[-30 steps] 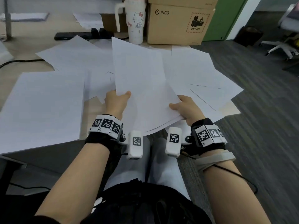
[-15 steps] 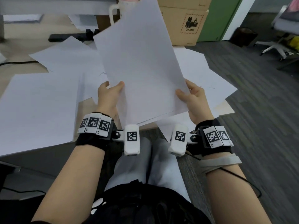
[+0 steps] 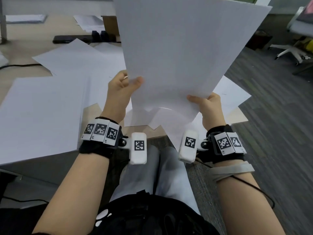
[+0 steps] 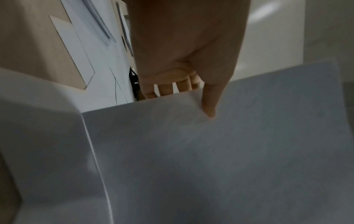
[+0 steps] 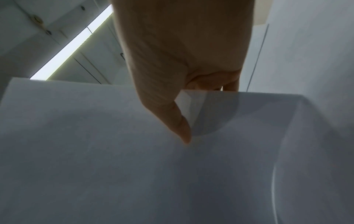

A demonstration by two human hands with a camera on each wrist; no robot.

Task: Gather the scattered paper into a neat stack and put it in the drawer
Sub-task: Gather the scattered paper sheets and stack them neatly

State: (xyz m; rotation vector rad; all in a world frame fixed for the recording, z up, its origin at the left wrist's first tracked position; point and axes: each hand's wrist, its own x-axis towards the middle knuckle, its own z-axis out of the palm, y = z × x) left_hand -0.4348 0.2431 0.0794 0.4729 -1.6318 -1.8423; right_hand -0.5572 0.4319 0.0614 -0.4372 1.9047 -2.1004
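Note:
A bundle of white paper [image 3: 177, 48] stands nearly upright in front of me, above the desk's front edge. My left hand [image 3: 123, 85] pinches its lower left side, thumb on the near face and fingers behind. My right hand [image 3: 205, 103] pinches the lower right corner the same way. In the left wrist view the left thumb [image 4: 209, 104] presses on the paper [image 4: 210, 151]. The right wrist view shows my right thumb [image 5: 182, 128] on the paper [image 5: 134, 166]. More loose sheets [image 3: 76, 61] lie scattered on the wooden desk [image 3: 22, 48]. No drawer is in view.
A large sheet [image 3: 39, 116] covers the desk's near left. A black power strip [image 3: 71, 39] and a cable [image 3: 18, 66] lie at the back. Further sheets [image 3: 232, 94] overhang the right corner. Grey floor [image 3: 271, 124] and an office chair base [image 3: 291, 51] are to the right.
Both hands have lifted the bundle off the desk and tipped it up from nearly flat to nearly upright. It now hides the cup and cardboard box behind it.

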